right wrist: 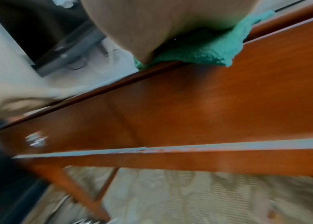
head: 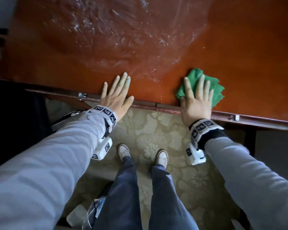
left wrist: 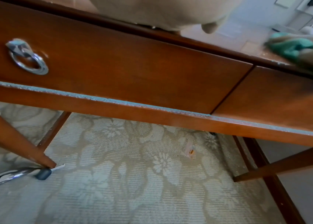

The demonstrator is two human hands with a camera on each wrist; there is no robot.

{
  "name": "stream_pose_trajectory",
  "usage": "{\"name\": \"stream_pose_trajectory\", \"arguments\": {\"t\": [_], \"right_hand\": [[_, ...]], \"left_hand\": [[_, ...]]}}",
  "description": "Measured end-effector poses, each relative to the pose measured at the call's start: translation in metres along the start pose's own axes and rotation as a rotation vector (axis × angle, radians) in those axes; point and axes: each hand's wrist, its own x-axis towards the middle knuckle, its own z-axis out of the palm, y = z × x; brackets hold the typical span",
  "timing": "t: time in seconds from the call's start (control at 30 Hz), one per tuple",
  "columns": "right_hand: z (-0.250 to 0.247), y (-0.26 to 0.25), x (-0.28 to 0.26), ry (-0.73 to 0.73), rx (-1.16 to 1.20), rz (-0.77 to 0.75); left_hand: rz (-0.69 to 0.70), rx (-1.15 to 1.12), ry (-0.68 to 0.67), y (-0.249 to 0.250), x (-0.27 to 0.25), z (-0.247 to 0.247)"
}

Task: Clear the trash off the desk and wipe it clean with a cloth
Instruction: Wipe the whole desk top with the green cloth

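A crumpled green cloth (head: 211, 87) lies on the glossy red-brown desk (head: 156, 47) near its front edge. My right hand (head: 197, 97) presses flat on the cloth with straight, spread fingers. To the left, my left hand (head: 117, 93) rests flat on the bare desktop at the front edge, fingers straight. In the right wrist view the cloth (right wrist: 199, 53) bulges out under my palm over the desk's edge. The left wrist view shows the cloth (left wrist: 293, 47) far right under the other hand. No trash shows on the desktop.
Below the desktop run drawer fronts with a chrome ring pull (left wrist: 27, 59). A patterned beige carpet (head: 148, 130) lies underfoot with my white shoes (head: 124, 151). A chrome chair leg (left wrist: 8, 177) stands near the desk's left leg. A plastic bag (head: 90, 211) sits on the floor.
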Motion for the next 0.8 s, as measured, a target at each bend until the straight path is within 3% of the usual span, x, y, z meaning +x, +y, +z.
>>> {"name": "stream_pose_trajectory", "arguments": {"t": [0.13,0.2,0.27,0.43,0.53,0.6,0.7,0.8], "right_hand": [[0.025,-0.122,-0.009,-0.128,-0.056,-0.368],[0.029,-0.144,-0.011,-0.156,-0.067,-0.444],[0.025,-0.128,-0.003,-0.126,-0.043,-0.344],[-0.006,-0.03,0.024,0.004,0.082,0.264],[-0.006,-0.037,0.034,-0.015,0.082,0.374],[0.002,-0.075,0.031,-0.02,0.012,0.243],[0.015,-0.136,0.019,-0.149,-0.047,-0.102],[0.01,-0.135,0.021,-0.235,-0.069,-0.303]], "left_hand": [[0.039,-0.001,0.021,-0.027,0.004,-0.006],[0.066,0.01,0.019,-0.04,0.006,-0.009],[0.107,0.01,0.016,-0.051,0.008,-0.012],[0.174,-0.014,-0.026,-0.059,0.012,-0.02],[0.155,0.006,-0.037,-0.058,0.014,-0.019],[0.143,0.002,-0.058,-0.055,0.017,-0.02],[0.148,-0.013,-0.074,-0.052,0.027,-0.024],[0.144,-0.015,-0.072,-0.044,0.043,-0.03]]}}
